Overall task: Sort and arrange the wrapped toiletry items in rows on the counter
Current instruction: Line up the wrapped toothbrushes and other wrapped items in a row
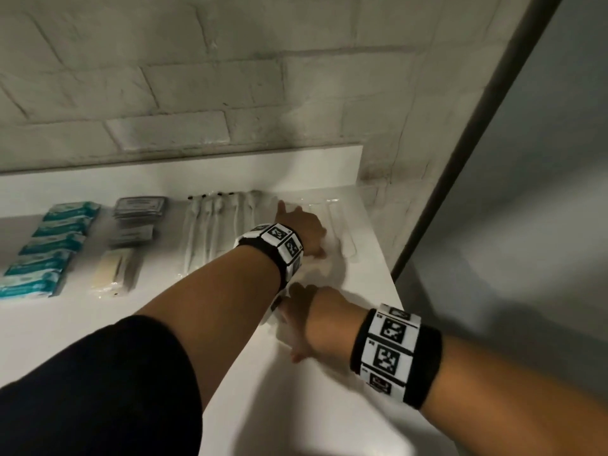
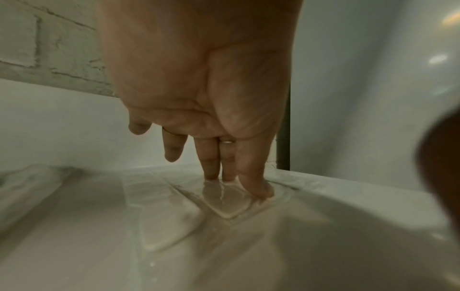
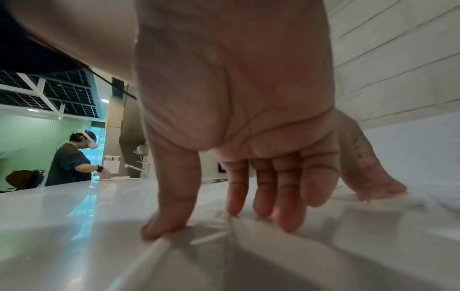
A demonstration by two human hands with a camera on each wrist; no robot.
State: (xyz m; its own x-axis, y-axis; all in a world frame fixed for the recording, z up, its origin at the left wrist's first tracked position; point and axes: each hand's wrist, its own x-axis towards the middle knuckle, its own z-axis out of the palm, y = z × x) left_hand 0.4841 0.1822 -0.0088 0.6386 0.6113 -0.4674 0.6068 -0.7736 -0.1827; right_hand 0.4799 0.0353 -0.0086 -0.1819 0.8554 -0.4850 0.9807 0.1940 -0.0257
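Wrapped toiletries lie in rows along the back of the white counter (image 1: 65, 324): teal boxes (image 1: 49, 248), dark grey sachets (image 1: 138, 215), a cream pack (image 1: 115, 268), white toothbrushes (image 1: 214, 228) and clear-wrapped pieces (image 1: 342, 225) at the far right. My left hand (image 1: 306, 232) reaches across. Its straight fingers (image 2: 211, 167) press a clear-wrapped white item (image 2: 226, 204), beside a second wrapped item (image 2: 169, 222). Nearer the front, my right hand (image 1: 296, 320) rests its extended fingers (image 3: 286, 216) and thumb on a clear wrapper (image 3: 248, 246). What that wrapper holds is not visible.
The counter ends at its right edge (image 1: 388, 274), next to a dark frame (image 1: 460, 159) and a grey panel. A white brick wall (image 1: 197, 93) rises behind a low white backsplash. Another person (image 3: 69, 161) stands far down the counter.
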